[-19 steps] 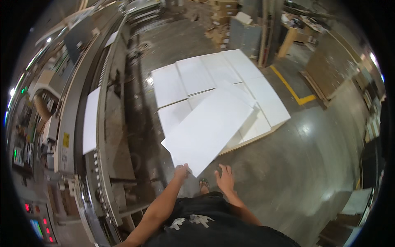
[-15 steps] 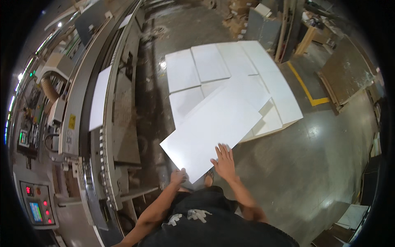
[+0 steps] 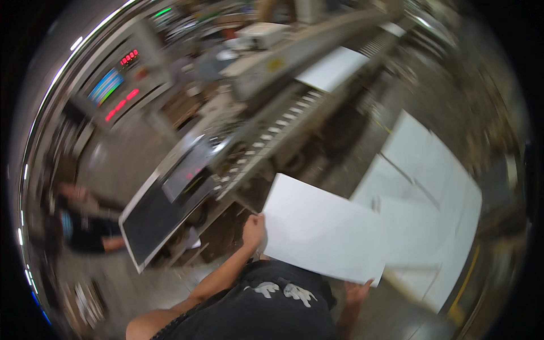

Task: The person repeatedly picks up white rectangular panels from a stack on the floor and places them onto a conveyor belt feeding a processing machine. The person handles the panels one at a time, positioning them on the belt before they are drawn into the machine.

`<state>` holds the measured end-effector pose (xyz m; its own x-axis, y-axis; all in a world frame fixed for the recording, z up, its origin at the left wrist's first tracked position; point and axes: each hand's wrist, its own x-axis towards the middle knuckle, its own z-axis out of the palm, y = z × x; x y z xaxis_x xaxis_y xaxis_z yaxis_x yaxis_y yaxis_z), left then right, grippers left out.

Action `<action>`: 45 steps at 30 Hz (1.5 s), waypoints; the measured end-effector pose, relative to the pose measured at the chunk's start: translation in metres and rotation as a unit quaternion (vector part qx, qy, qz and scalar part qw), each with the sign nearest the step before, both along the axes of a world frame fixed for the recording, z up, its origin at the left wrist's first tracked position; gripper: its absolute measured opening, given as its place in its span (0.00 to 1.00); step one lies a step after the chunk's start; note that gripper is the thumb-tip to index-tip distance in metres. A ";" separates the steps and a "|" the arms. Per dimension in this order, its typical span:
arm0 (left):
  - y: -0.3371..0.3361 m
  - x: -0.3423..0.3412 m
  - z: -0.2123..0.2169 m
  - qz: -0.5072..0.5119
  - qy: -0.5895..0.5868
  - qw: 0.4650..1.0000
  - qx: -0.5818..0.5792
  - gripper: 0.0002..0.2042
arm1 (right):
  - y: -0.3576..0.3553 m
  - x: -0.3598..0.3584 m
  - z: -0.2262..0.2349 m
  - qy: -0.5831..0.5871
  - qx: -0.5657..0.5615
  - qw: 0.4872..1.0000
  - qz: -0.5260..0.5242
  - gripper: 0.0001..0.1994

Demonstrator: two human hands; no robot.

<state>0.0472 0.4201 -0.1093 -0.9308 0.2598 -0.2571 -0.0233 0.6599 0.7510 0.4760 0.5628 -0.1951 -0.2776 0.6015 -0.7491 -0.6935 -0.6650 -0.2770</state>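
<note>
A white rectangular panel point(image 3: 317, 226) is held level in front of my waist by both hands. My left hand point(image 3: 253, 231) is closed around its left edge. Under the near edge, by the right corner, my right hand point(image 3: 357, 292) grips it with the thumb showing on top; the other fingers are partly hidden. The panel's far right side overlaps a low stack of white panels point(image 3: 408, 226) in the picture; whether they touch, I cannot tell.
A long machine with a roller track point(image 3: 277, 127) runs diagonally beyond my left hand, carrying another white panel point(image 3: 333, 69). Its dark end table point(image 3: 164, 226) juts out at left. A control box point(image 3: 116, 82) with lit displays stands at upper left. Another person point(image 3: 85, 226) is at far left, blurred.
My view has swung left toward the machine. The panel, which lay slanted over the stack with my right hand spread on its edge, is now held in front of me by both hands.
</note>
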 end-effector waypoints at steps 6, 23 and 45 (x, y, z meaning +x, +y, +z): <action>-0.090 -0.055 0.078 0.147 0.054 0.988 -0.006 0.23 | 0.011 -0.082 -0.072 -0.083 0.066 0.947 0.302 0.25; -0.359 -0.107 0.021 0.551 -0.021 0.833 0.041 0.24 | -0.078 -0.517 0.079 -0.225 0.221 0.795 0.518 0.21; -0.337 -0.190 0.009 0.475 -0.064 0.877 0.041 0.33 | -0.043 -0.611 0.089 -0.272 0.270 0.708 0.594 0.27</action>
<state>-0.1424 0.0831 -0.1008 -0.7022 -0.5940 -0.3925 -0.6213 0.2419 0.7453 -0.1348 0.5193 -0.1066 -0.5859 0.4255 -0.6898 0.5726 -0.3849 -0.7238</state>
